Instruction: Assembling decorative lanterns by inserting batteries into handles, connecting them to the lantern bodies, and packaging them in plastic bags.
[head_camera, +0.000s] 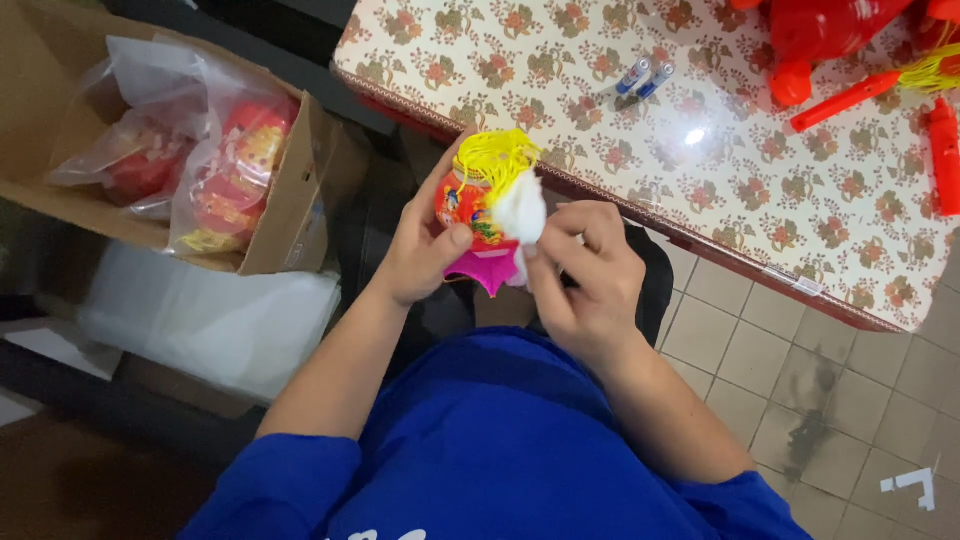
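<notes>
Glossy floral tablecloth (600, 120), probably plastic; crinkly clear bags (190, 110) in a matt cardboard box (290, 210).

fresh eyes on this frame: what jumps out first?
The small orange-red lantern toy with a yellow tassel and pink base, held mid-frame between the left hand and right hand. Next, bright red plastic parts on the floral table top right, and a cardboard box of bagged toys on the left.

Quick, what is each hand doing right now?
Left hand: closed around the small red lantern toy with yellow tassel.
Right hand: fingers pinched on the white piece at the toy.
</notes>
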